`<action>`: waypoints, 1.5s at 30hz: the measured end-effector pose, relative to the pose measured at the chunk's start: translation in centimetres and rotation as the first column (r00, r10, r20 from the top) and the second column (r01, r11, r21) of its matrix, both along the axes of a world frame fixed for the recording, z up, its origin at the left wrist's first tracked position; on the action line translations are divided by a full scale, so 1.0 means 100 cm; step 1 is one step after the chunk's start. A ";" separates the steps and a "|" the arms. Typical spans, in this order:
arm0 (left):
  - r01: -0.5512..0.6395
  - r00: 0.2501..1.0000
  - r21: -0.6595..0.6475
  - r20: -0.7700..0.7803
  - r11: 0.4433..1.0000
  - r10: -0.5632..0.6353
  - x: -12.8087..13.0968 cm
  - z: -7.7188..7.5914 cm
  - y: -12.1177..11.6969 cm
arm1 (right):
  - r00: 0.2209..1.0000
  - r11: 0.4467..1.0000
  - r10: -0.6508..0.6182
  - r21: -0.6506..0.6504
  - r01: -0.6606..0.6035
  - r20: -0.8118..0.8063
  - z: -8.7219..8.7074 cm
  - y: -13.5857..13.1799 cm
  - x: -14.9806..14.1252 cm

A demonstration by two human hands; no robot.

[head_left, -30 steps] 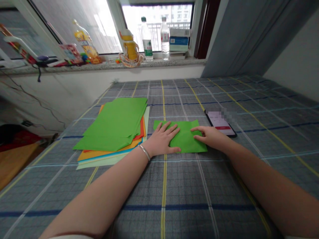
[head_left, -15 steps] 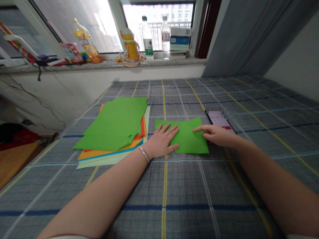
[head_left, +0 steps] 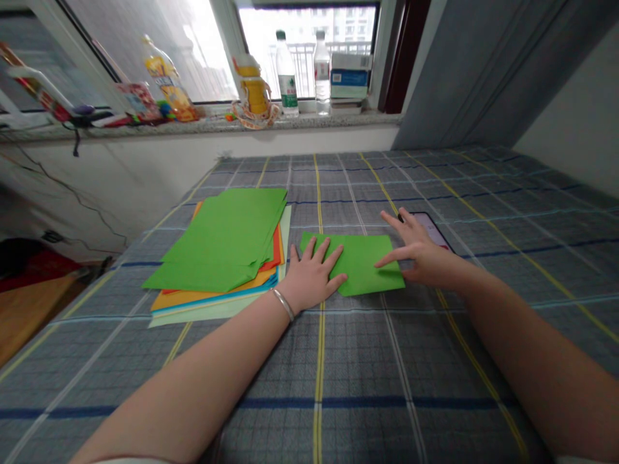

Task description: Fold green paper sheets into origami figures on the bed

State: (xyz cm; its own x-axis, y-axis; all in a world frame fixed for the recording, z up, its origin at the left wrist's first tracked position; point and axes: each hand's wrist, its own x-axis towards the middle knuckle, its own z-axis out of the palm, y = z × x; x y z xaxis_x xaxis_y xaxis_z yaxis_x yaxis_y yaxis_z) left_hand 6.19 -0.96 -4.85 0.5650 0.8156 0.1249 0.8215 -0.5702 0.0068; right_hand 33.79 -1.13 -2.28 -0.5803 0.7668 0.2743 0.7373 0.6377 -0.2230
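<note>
A green sheet of paper (head_left: pixel 367 258), roughly rectangular, lies on the checked cloth in front of me. My left hand (head_left: pixel 313 274) rests flat on its left part with the fingers spread, a silver bangle at the wrist. Over the right edge of the sheet is my right hand (head_left: pixel 416 252), its fingers apart and holding nothing. Its thumb reaches over the paper near the right edge; whether it touches, I cannot tell. A phone (head_left: pixel 432 229) lies just beyond my right hand, which hides part of it.
To the left lies a stack of coloured paper (head_left: pixel 227 232), green on top with orange, blue and pale sheets beneath. Bottles, a yellow flask (head_left: pixel 252 93) and boxes (head_left: pixel 349 77) stand on the windowsill (head_left: pixel 309 124) behind the grey checked cloth (head_left: pixel 271 386).
My right hand has spread its fingers, after pointing with the index finger on the paper. The sheet's raised far right corner now lies lower. My left hand stays on the paper, fingers spread wider.
</note>
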 end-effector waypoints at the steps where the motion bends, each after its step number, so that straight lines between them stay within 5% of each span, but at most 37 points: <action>1: 0.012 1.000 -0.018 -0.003 1.000 -0.012 0.000 0.001 0.000 | 1.000 1.000 0.023 -0.008 -0.023 0.010 0.001 0.000 -0.001; 5: 0.131 0.991 -0.048 0.011 0.990 -0.131 -0.001 0.002 0.005 | 0.994 0.988 0.114 -0.103 -0.113 -0.002 0.004 -0.001 -0.004; 9: 0.129 0.991 -0.034 0.041 0.991 -0.127 -0.002 0.000 0.009 | 0.978 0.958 0.190 -0.201 -0.203 -0.082 0.007 -0.003 -0.010; 13: 0.195 0.981 -0.043 0.025 0.980 -0.194 -0.002 0.000 0.010 | 0.974 0.930 0.163 -0.303 -0.205 -0.160 0.005 -0.004 -0.018; 25: 0.300 0.954 -0.285 0.081 0.910 -0.289 -0.009 0.008 0.021 | 0.991 0.982 -0.100 -0.168 0.084 -0.084 -0.023 0.004 -0.033; 34: 0.288 0.957 -0.397 0.091 0.871 -0.275 -0.009 0.016 0.023 | 0.985 0.984 -0.174 -0.040 0.174 -0.001 -0.031 0.006 -0.045; 45: 0.235 0.971 -0.344 0.050 0.909 -0.232 -0.004 0.009 0.019 | 0.974 0.976 -0.216 0.048 0.213 0.068 -0.030 0.003 -0.053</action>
